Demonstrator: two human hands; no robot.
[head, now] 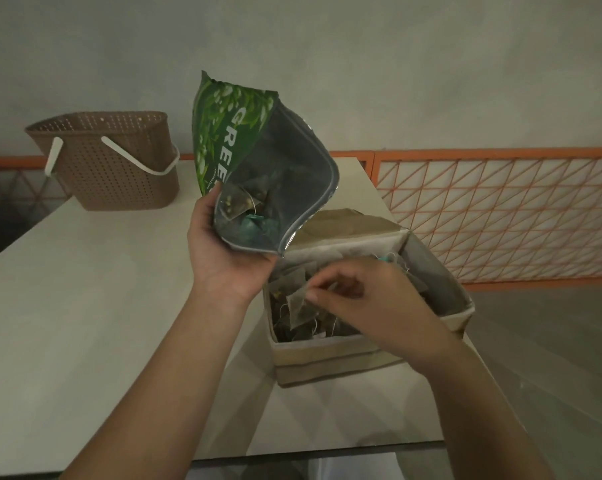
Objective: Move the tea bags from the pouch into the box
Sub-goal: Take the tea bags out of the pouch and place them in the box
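Over the box: right hand (358, 299) pinches a mesh tea bag (299, 306) above the beige cardboard box (327, 355).
Left hand (223, 251): grips the green foil pouch (237, 133).
Next: probably let go, grab another.

Green tea pouch (237, 133) in my left hand (223, 251), mouth open, tipped over beige box (330, 355) near desk's right edge. Pyramid tea bag (301, 304) pinched in my right hand (369, 303) above box's pile.

Pale table (85, 306) fills the lower left of the frame, brown perforated basket (112, 164) (white handle) sitting upper left, open cardboard box (334, 362) right of centre.
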